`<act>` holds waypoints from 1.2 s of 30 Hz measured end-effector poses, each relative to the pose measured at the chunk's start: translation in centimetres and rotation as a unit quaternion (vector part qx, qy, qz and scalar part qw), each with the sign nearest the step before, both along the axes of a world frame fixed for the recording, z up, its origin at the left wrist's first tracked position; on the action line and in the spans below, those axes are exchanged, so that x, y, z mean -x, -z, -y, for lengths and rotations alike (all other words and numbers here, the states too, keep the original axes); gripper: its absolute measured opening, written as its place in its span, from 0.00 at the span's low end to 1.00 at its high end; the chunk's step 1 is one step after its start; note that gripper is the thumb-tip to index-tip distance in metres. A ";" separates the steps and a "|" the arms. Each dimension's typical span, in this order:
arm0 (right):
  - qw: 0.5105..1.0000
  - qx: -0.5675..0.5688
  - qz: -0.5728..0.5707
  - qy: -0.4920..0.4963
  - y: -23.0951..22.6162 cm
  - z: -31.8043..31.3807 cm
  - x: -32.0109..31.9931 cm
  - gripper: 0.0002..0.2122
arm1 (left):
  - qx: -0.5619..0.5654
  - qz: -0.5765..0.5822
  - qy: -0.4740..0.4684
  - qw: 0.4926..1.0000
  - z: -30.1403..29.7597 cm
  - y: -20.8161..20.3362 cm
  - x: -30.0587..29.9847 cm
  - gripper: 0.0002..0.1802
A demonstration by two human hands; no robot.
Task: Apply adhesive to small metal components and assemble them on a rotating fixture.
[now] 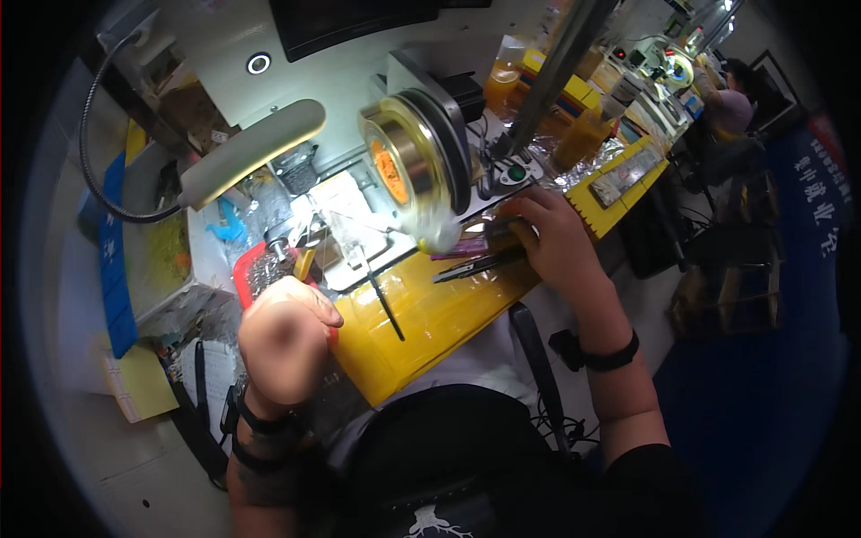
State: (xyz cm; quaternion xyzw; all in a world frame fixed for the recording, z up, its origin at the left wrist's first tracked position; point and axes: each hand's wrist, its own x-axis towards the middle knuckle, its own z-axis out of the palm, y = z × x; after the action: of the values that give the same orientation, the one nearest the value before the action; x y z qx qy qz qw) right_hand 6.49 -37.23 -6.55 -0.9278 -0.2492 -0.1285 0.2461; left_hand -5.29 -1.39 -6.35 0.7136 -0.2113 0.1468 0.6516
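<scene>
My left hand (285, 339) is curled into a loose fist over the near edge of a red tray (244, 269) of small metal parts; nothing shows in its fingers. My right hand (554, 240) lies on the yellow bench mat (430, 323) at the right, its fingers closed on black tweezers (475, 266) that point left. A small purple strip (459, 253) lies just above the tweezers. Between the hands stands a white fixture (352, 224) under a round magnifier lens (414, 169).
A thin black tool (387, 307) lies loose on the mat. A grey gooseneck lamp (256, 148) hangs over the left side. Orange bottles (578, 139) and foil stand behind. Another person (731, 108) sits far along the bench at the right.
</scene>
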 end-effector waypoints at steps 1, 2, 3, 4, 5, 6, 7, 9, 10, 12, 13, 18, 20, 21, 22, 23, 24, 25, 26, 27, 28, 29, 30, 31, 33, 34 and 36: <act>1.000 0.013 -0.001 -0.015 0.2 0.0 -0.1 0.13 | 0.057 -0.019 0.016 0.998 0.1 -0.7 0.2 0.11; 1.000 0.013 -0.017 -0.018 0.3 -0.1 -0.3 0.12 | 0.105 -0.033 0.026 0.994 -0.3 -2.0 0.4 0.13; 0.999 0.016 -0.033 -0.020 0.8 0.3 -0.5 0.12 | 0.130 -0.025 0.022 0.991 -0.5 -2.6 0.0 0.16; 0.998 0.020 -0.049 -0.022 1.3 0.4 -0.7 0.11 | 0.154 0.001 0.031 0.988 -0.9 -3.0 -1.0 0.13; 0.998 0.003 -0.064 -0.006 1.6 0.6 -0.6 0.11 | 0.167 0.013 0.030 0.985 -1.1 -3.3 -2.1 0.12; 0.998 0.006 -0.058 -0.012 1.2 0.7 -0.6 0.11 | 0.183 0.028 0.023 0.982 -1.6 -3.7 -2.8 0.10; 0.997 0.001 -0.081 0.008 0.7 0.3 -0.5 0.10 | 0.180 0.019 0.000 0.983 -2.5 -3.9 -3.3 0.08; 0.993 0.001 -0.106 0.044 0.2 0.0 -0.3 0.09 | 0.205 0.013 -0.014 0.979 -3.7 -2.8 -4.3 0.06; 0.992 0.001 -0.108 0.057 0.2 0.0 -0.2 0.09 | 0.193 0.004 -0.029 0.981 -4.3 -2.3 -4.4 0.07; 0.991 -0.040 -0.096 0.083 0.6 -0.2 -0.2 0.09 | 0.187 -0.013 -0.025 0.982 -5.1 -0.9 -4.6 0.08; 0.989 -0.081 -0.082 0.093 1.0 -0.5 -0.1 0.08 | 0.190 -0.022 -0.013 0.982 -5.1 -0.3 -4.4 0.08; 0.933 -0.350 0.000 0.082 6.1 -1.1 -0.1 0.05 | 0.240 -0.066 0.027 0.968 -4.2 1.7 -4.0 0.10; 0.935 -0.343 0.013 0.091 6.9 -0.6 0.0 0.06 | 0.246 -0.062 0.025 0.967 -4.1 1.8 -3.9 0.11; 0.927 -0.363 0.018 0.090 7.4 -0.4 0.0 0.06 | 0.242 -0.057 0.028 0.968 -3.9 1.6 -3.9 0.11; 0.919 -0.383 0.024 0.088 8.0 -0.1 -0.1 0.06 | 0.239 -0.051 0.031 0.969 -3.9 1.5 -3.9 0.11; 0.916 -0.388 0.029 0.094 8.7 0.4 -0.4 0.05 | 0.234 -0.035 0.026 0.971 -3.9 2.0 -4.0 0.12; 0.918 -0.385 0.030 0.091 8.9 0.5 -0.6 0.05 | 0.213 -0.041 0.008 0.976 -4.0 2.1 -3.8 0.12; 0.920 -0.381 0.031 0.089 9.0 0.6 -0.7 0.05 | 0.192 -0.048 -0.010 0.980 -4.1 2.2 -3.6 0.12; 0.921 -0.378 0.030 0.088 9.0 0.4 -0.6 0.04 | 0.170 -0.057 -0.028 0.983 -4.3 2.3 -3.3 0.12; 0.924 -0.373 0.024 0.080 8.7 0.1 -0.4 0.04 | 0.145 -0.056 -0.052 0.986 -4.3 2.4 -3.2 0.10; 0.924 -0.374 0.024 0.076 8.7 -0.1 -0.5 0.05 | 0.081 -0.068 -0.089 0.990 -4.4 2.3 -3.1 0.08; 0.924 -0.373 0.025 0.074 8.7 -0.1 -0.6 0.05 | 0.017 -0.079 -0.124 0.989 -4.4 1.9 -3.0 0.06; 0.925 -0.373 0.026 0.071 8.8 0.0 -0.8 0.05 | -0.046 -0.090 -0.159 0.982 -4.3 1.4 -3.0 0.05; 0.928 -0.364 0.026 0.078 9.1 0.3 -0.7 0.05 | -0.130 -0.066 -0.188 0.971 -4.1 0.8 -2.7 0.08; 0.931 -0.353 0.036 0.086 9.0 0.6 -0.8 0.05 | -0.183 -0.065 -0.203 0.960 -3.9 0.3 -2.7 0.07; 0.930 -0.357 0.032 0.085 8.9 0.7 -0.8 0.05 | -0.215 -0.049 -0.209 0.953 -3.8 0.1 -2.8 0.06; 0.927 -0.365 0.013 0.087 8.5 0.1 -0.4 0.05 | -0.282 0.051 -0.217 0.933 -4.4 0.0 -3.1 0.07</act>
State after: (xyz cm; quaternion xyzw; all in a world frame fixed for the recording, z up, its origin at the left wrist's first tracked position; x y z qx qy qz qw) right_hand 6.84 -37.35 -15.04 -0.7901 -0.1064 -0.2437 0.5523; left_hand -2.16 3.02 -6.31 0.8880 -0.1173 0.2553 0.3640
